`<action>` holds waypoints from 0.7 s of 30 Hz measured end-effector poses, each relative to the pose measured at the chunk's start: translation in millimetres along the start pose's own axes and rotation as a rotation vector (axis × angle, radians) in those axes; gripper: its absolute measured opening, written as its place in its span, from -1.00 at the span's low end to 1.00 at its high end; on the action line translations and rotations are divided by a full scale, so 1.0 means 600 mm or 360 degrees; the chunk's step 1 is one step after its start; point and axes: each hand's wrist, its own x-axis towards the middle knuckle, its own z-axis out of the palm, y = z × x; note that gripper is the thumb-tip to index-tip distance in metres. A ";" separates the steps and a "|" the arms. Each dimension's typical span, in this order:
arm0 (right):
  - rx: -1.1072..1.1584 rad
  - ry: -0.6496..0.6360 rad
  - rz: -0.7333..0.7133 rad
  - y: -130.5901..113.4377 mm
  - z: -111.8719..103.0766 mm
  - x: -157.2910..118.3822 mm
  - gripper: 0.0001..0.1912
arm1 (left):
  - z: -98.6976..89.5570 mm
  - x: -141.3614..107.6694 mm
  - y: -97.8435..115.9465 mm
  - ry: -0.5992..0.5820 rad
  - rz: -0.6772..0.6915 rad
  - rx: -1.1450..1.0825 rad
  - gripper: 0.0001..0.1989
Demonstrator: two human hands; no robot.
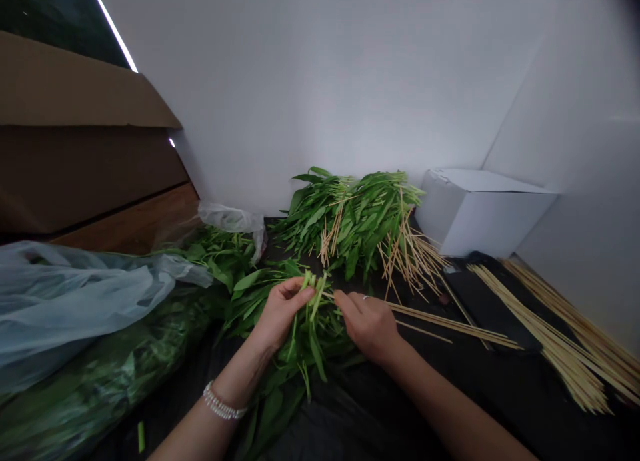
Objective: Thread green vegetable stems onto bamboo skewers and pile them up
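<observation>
My left hand (286, 309) is closed on a small bunch of leafy green stems (316, 294), pinched between thumb and fingers, with long leaves hanging below. My right hand (367, 321) is closed on a thin bamboo skewer (328, 294), whose front end meets the stems; whether it passes through them is hard to make out. Several skewers (450, 321) stretch out to the right behind this hand, and I cannot tell which of them it holds. Loose greens (255, 291) lie beside and under my left hand.
Skewered greens (360, 214) are piled against the white wall (320, 81). Bundles of bare skewers (550, 341) lie at right, near a white box (490, 211). Plastic bags of greens (100, 301) are at left, before a cardboard box (85, 154).
</observation>
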 end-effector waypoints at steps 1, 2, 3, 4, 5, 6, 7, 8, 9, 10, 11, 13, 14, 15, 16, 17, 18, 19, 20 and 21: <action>-0.0009 -0.0012 -0.0007 -0.002 0.002 -0.001 -0.76 | 0.002 -0.001 -0.001 0.0015 -0.0010 0.0014 -0.70; -0.0018 -0.0023 -0.0012 -0.004 0.003 -0.002 -0.77 | 0.003 -0.001 -0.001 0.0019 -0.0018 0.0028 -0.74; -0.0025 -0.0028 -0.0011 -0.006 0.004 -0.004 -0.77 | 0.004 -0.001 -0.002 0.0018 -0.0027 0.0035 -0.75; -0.0028 -0.0026 -0.0009 -0.007 0.006 -0.005 -0.77 | 0.004 -0.001 -0.002 0.0013 -0.0039 0.0036 -0.76; -0.0027 -0.0016 -0.0008 -0.008 0.007 -0.006 -0.78 | 0.004 -0.001 -0.002 0.0008 -0.0053 0.0035 -0.76; -0.0021 -0.0005 -0.0007 -0.009 0.009 -0.007 -0.78 | 0.003 -0.001 -0.002 0.0004 -0.0066 0.0035 -0.75; -0.0014 0.0004 -0.0006 -0.010 0.010 -0.008 -0.77 | 0.003 -0.001 -0.003 0.0001 -0.0077 0.0034 -0.75; -0.0003 0.0010 -0.0004 -0.011 0.011 -0.008 -0.77 | 0.003 0.000 -0.003 -0.0002 -0.0090 0.0031 -0.75; 0.0009 0.0010 0.0000 -0.011 0.012 -0.008 -0.77 | 0.003 0.000 -0.003 -0.0006 -0.0102 0.0029 -0.75; 0.0021 0.0003 0.0007 -0.012 0.012 -0.008 -0.76 | 0.003 0.000 -0.003 -0.0007 -0.0114 0.0027 -0.75; 0.0034 -0.0007 0.0019 -0.013 0.013 -0.008 -0.76 | 0.003 0.000 -0.003 -0.0006 -0.0128 0.0025 -0.75; 0.0067 -0.0025 0.0051 -0.015 0.012 -0.008 -0.76 | 0.004 0.000 -0.003 0.0001 -0.0150 0.0021 -0.75; 0.0094 -0.0034 0.0074 -0.017 0.012 -0.007 -0.76 | 0.005 -0.001 -0.002 0.0001 -0.0156 0.0019 -0.75; 0.0126 -0.0045 0.0099 -0.018 0.011 -0.007 -0.76 | 0.006 -0.001 -0.002 -0.0002 -0.0160 0.0019 -0.75; 0.0163 -0.0058 0.0123 -0.019 0.010 -0.006 -0.76 | 0.007 -0.002 -0.002 -0.0008 -0.0164 0.0021 -0.74; 0.0197 -0.0074 0.0144 -0.020 0.009 -0.005 -0.76 | 0.008 -0.002 -0.002 -0.0017 -0.0166 0.0025 -0.74; 0.0222 -0.0091 0.0158 -0.021 0.008 -0.005 -0.76 | 0.008 -0.003 -0.002 -0.0026 -0.0167 0.0027 -0.74; 0.0231 -0.0104 0.0164 -0.021 0.007 -0.004 -0.76 | 0.008 -0.003 -0.002 -0.0035 -0.0166 0.0029 -0.74; 0.0221 -0.0107 0.0162 -0.021 0.007 -0.003 -0.77 | 0.008 -0.003 -0.002 -0.0040 -0.0162 0.0030 -0.73; 0.0198 -0.0101 0.0154 -0.020 0.007 -0.003 -0.77 | 0.008 -0.002 -0.002 -0.0038 -0.0156 0.0025 -0.72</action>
